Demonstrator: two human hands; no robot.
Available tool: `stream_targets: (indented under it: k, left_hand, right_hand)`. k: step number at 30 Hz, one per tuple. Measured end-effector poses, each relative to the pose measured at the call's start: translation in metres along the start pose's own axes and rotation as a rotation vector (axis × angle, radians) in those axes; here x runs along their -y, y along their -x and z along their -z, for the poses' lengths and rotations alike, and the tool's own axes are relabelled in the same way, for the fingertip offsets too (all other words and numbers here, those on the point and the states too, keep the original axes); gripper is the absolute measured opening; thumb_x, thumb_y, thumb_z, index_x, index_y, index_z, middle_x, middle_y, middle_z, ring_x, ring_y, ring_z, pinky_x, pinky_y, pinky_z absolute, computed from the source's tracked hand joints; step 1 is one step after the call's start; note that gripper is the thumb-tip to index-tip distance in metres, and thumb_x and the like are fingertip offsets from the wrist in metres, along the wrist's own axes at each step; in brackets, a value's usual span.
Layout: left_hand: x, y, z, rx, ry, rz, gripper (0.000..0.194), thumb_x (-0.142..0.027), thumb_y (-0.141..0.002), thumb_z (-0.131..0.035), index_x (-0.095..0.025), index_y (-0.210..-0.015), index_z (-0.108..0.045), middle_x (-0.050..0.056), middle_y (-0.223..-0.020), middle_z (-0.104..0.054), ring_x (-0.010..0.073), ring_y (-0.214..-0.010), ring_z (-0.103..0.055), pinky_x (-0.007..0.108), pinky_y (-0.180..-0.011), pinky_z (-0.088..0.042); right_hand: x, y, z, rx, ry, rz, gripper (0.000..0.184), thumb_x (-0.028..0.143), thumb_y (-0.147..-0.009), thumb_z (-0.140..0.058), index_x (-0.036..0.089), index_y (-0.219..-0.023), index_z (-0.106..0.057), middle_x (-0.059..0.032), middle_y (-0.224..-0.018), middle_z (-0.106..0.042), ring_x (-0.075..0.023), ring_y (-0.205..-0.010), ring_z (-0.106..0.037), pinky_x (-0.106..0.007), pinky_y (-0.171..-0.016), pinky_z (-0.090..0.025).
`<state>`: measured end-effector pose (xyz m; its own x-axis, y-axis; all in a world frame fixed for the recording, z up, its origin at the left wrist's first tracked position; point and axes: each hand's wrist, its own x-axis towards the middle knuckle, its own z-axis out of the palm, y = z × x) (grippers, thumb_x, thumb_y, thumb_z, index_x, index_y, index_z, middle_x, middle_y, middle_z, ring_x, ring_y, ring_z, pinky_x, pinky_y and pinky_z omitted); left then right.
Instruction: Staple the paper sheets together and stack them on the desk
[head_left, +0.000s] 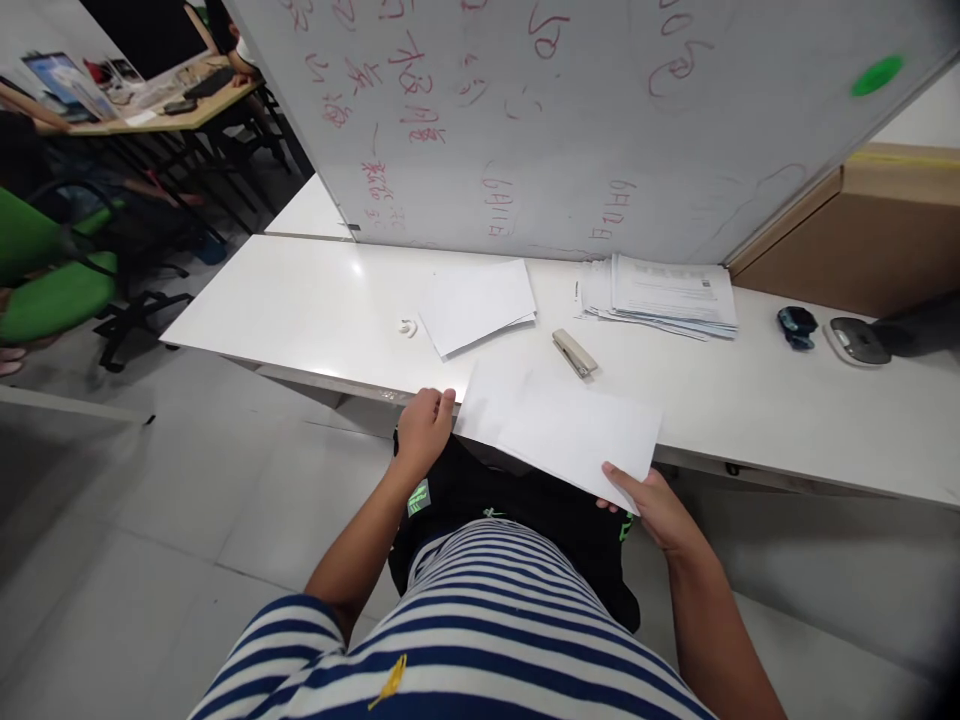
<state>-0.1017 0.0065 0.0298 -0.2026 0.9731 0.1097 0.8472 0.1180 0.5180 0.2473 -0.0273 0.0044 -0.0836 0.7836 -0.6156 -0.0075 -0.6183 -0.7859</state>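
Some white paper sheets (pixel 559 420) lie partly on the white table and jut over its front edge. My right hand (pixel 660 505) pinches their near right corner, thumb on top and fingers underneath. At the table edge, just left of the paper, my left hand (pixel 425 428) is closed with its fingers curled; I see nothing in it. Beyond the sheets rests a beige stapler (pixel 575 354). More white sheets (pixel 480 303) lie behind, to the left of the stapler, beside a small white curled item (pixel 407 327).
A stack of printed papers (pixel 675 295) sits at the back against a whiteboard (pixel 480 130) with red writing. On the right are a dark blue watch-like item (pixel 796 327), a grey device (pixel 860 341) and a cardboard box (pixel 870 235). A green chair (pixel 60 290) stands left; people sit at another desk.
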Motion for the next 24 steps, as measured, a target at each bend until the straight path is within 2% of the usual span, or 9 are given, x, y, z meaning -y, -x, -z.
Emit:
stream_targets:
  k: [1, 3, 5, 7, 10, 13, 17, 21, 24]
  left_hand:
    - [0.004, 0.002, 0.002, 0.097, -0.038, 0.093, 0.064, -0.063, -0.097, -0.022, -0.019, -0.073, -0.062, 0.011, -0.078, -0.065, 0.0255, -0.079, -0.063, 0.036, -0.074, -0.044]
    - [0.009, 0.011, -0.002, 0.232, -0.013, 0.198, 0.056, -0.063, -0.094, -0.035, -0.019, -0.074, -0.062, 0.009, -0.077, -0.066, 0.026, -0.079, -0.063, 0.035, -0.073, -0.044]
    - [0.01, 0.021, -0.014, 0.264, 0.202, 0.237, 0.043, -0.059, -0.09, -0.049, -0.019, -0.091, -0.065, 0.008, -0.09, -0.07, 0.025, -0.085, -0.064, 0.034, -0.075, -0.045]
    - [0.007, 0.031, -0.029, 0.287, 0.508, 0.247, 0.039, -0.053, -0.086, -0.059, -0.018, -0.105, -0.062, 0.007, -0.098, -0.07, 0.0226, -0.087, -0.065, 0.032, -0.076, -0.048]
    - [0.0, 0.041, -0.042, 0.382, 0.78, 0.232, 0.041, -0.052, -0.083, -0.062, -0.015, -0.102, -0.062, 0.007, -0.096, -0.07, 0.021, -0.084, -0.065, 0.031, -0.075, -0.05]
    - [-0.003, 0.047, -0.04, 0.525, 0.817, 0.185, 0.046, -0.057, -0.086, -0.055, -0.014, -0.097, -0.066, 0.007, -0.095, -0.07, 0.0216, -0.088, -0.064, 0.033, -0.081, -0.05]
    - [0.005, 0.052, -0.036, 0.588, 0.804, 0.207, 0.051, -0.061, -0.089, -0.05, -0.013, -0.089, -0.067, 0.005, -0.091, -0.07, 0.0209, -0.089, -0.062, 0.033, -0.084, -0.047]
    - [0.011, 0.047, -0.043, 0.594, 0.847, 0.332, 0.052, -0.064, -0.075, -0.068, -0.013, -0.087, -0.064, 0.005, -0.085, -0.069, 0.0198, -0.08, -0.063, 0.031, -0.072, -0.049]
    - [0.01, 0.04, -0.049, 0.603, 0.971, 0.411, 0.061, -0.059, -0.065, -0.08, -0.013, -0.101, -0.064, 0.01, -0.099, -0.071, 0.0218, -0.085, -0.066, 0.033, -0.076, -0.052]
  right_hand:
    - [0.0, -0.001, 0.001, 0.04, 0.04, -0.027, 0.048, 0.051, -0.074, -0.077, 0.012, -0.1, -0.067, -0.0088, -0.078, -0.073, -0.0201, -0.059, -0.065, -0.029, -0.052, -0.05]
    - [0.0, -0.005, 0.0, 0.105, 0.079, -0.068, 0.05, 0.052, -0.076, -0.075, 0.011, -0.103, -0.069, -0.0093, -0.077, -0.074, -0.0212, -0.063, -0.067, -0.03, -0.058, -0.053]
    - [-0.002, -0.011, -0.005, 0.133, 0.073, -0.083, 0.052, 0.053, -0.077, -0.074, 0.011, -0.107, -0.069, -0.0099, -0.08, -0.075, -0.0221, -0.066, -0.068, -0.032, -0.063, -0.055]
    - [-0.006, -0.017, -0.011, 0.125, 0.046, -0.06, 0.054, 0.052, -0.076, -0.075, 0.012, -0.112, -0.069, -0.0111, -0.093, -0.076, -0.024, -0.075, -0.071, -0.034, -0.07, -0.057]
    - [-0.011, -0.025, -0.017, 0.065, 0.012, -0.017, 0.058, 0.05, -0.074, -0.078, 0.017, -0.12, -0.066, -0.0095, -0.121, -0.069, -0.026, -0.105, -0.068, -0.035, -0.092, -0.054]
    - [-0.015, -0.026, -0.017, 0.057, 0.03, -0.044, 0.057, 0.049, -0.073, -0.079, 0.019, -0.119, -0.067, -0.0087, -0.127, -0.066, -0.0278, -0.117, -0.063, -0.04, -0.103, -0.048]
    - [-0.02, -0.021, -0.016, 0.024, -0.017, -0.04, 0.053, 0.049, -0.072, -0.079, 0.015, -0.112, -0.07, -0.0115, -0.117, -0.071, -0.0296, -0.112, -0.065, -0.042, -0.102, -0.049]
    - [-0.027, -0.019, -0.023, 0.05, -0.028, -0.035, 0.053, 0.049, -0.071, -0.08, 0.013, -0.109, -0.071, -0.0128, -0.113, -0.072, -0.0299, -0.104, -0.069, -0.04, -0.093, -0.055]
    - [-0.032, -0.021, -0.031, 0.086, 0.027, -0.024, 0.056, 0.051, -0.069, -0.08, 0.011, -0.108, -0.071, -0.0133, -0.112, -0.072, -0.0298, -0.101, -0.07, -0.039, -0.089, -0.056]
